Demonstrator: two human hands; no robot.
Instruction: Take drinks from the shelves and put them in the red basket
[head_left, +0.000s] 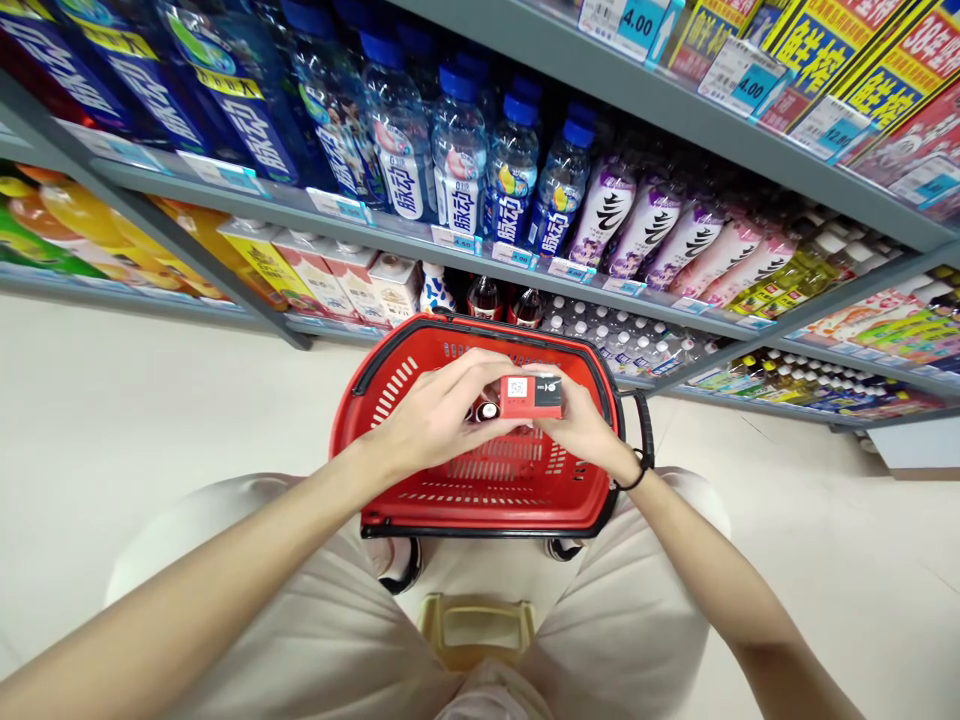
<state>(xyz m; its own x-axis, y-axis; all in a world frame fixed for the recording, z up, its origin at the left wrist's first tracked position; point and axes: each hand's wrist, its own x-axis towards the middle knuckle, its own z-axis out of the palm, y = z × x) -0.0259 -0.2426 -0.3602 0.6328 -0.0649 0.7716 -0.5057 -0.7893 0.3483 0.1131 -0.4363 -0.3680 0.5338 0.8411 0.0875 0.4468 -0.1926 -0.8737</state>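
Note:
A small red and black box (531, 397) with a QR code on its end is held over the red shopping basket (349, 425). My left hand (446, 405) closes on the box from the left, its fingers reaching the box's near and far edges. From the right, my right hand (581, 415) grips the same box; a dark band circles that wrist. Between my left thumb and fingers a dark round item with a white top (488, 411) shows, mostly covered. Whether it is held or lies below in the basket, I cannot tell.
Shelves ahead carry blue-capped drink bottles (459, 150), purple-labelled bottles (645, 225) and juice cartons (330, 275). The basket's black handle (643, 430) sticks out at its right. Below, between my knees, is a yellowish stool (476, 655). Pale floor (150, 400) stretches to both sides.

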